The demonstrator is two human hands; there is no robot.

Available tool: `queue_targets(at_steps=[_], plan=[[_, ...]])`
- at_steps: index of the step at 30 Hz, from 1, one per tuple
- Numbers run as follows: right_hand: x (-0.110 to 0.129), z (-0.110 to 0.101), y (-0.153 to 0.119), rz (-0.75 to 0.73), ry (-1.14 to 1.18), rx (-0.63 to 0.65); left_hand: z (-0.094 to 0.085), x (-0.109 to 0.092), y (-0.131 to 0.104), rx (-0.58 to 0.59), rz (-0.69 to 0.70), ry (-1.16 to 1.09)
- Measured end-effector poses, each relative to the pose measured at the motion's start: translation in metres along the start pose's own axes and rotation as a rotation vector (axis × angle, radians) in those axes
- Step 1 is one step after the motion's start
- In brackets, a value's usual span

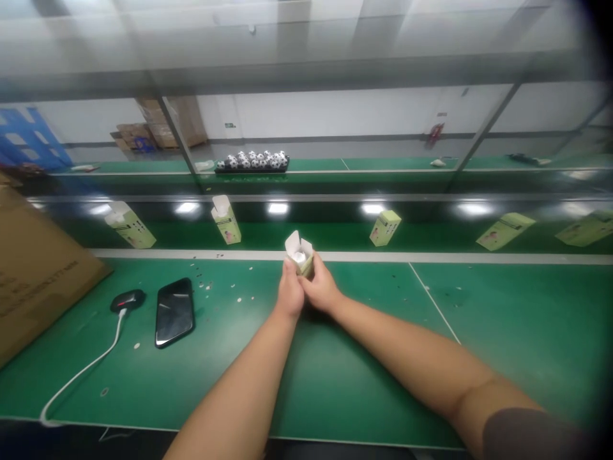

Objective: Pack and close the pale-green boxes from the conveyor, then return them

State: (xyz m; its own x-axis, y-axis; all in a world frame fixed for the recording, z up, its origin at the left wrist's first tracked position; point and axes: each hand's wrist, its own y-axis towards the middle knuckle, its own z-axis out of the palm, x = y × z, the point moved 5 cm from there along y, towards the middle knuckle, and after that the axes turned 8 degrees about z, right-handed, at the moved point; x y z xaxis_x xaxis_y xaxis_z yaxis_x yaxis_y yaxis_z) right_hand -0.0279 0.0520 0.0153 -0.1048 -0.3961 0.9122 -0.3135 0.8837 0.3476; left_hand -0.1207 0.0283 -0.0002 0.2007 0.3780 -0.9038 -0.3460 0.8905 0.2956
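Between my two hands, over the near green table, is a small light-green box [305, 267] with its white top flaps raised and something white inside its mouth. My left hand [290, 291] is wrapped round the box's left side, thumb up against it. Round the right side and lower front closes my right hand [320, 285]. The box's lower part is hidden by the hands. On the dark-green strip beyond stand two boxes with open flaps, one at far left [133, 229] and one nearer [227, 222], and a closed box [384, 228] to the right.
A black phone [175, 313] and a black device [128, 301] with a white cable lie at left on the green table [383, 383]. A large cardboard box [38, 275] fills the left edge. More green boxes [505, 231] stand at right. A tray of football-patterned balls [253, 162] sits beyond.
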Motion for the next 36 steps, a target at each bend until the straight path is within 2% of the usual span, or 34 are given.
queue_targets(at_steps=[3,5,8,12,15,18,20,23,25,29,36], plan=[[-0.003,0.003,-0.008,0.073,0.236,0.054,-0.003,0.007,-0.001,-0.061,-0.129,-0.011],[-0.010,-0.001,-0.009,0.139,0.361,-0.024,-0.002,0.010,-0.002,-0.062,-0.158,-0.027],[-0.016,-0.005,-0.008,0.251,0.417,-0.137,0.002,0.006,-0.001,0.016,-0.091,-0.071],[-0.008,-0.005,-0.001,0.314,0.444,-0.047,0.009,-0.005,0.006,0.135,-0.023,-0.138],[0.003,-0.013,0.008,0.223,0.398,-0.057,0.006,-0.014,0.015,0.079,0.079,-0.169],[0.011,-0.026,0.016,0.067,0.304,-0.089,0.001,-0.013,0.019,0.021,0.089,-0.163],[0.015,-0.032,0.017,-0.054,0.213,-0.042,-0.003,-0.012,0.018,-0.005,0.106,-0.123],[0.023,-0.039,0.012,-0.280,0.028,0.082,-0.006,-0.017,0.010,0.025,0.238,0.002],[0.027,-0.044,0.009,-0.382,-0.088,0.098,-0.003,-0.022,0.004,0.069,0.339,0.131],[0.031,-0.048,0.008,-0.416,-0.192,0.028,0.003,-0.024,-0.001,0.055,0.358,0.308],[0.038,-0.042,0.003,-0.433,-0.285,-0.013,0.008,-0.025,-0.003,0.058,0.364,0.212]])
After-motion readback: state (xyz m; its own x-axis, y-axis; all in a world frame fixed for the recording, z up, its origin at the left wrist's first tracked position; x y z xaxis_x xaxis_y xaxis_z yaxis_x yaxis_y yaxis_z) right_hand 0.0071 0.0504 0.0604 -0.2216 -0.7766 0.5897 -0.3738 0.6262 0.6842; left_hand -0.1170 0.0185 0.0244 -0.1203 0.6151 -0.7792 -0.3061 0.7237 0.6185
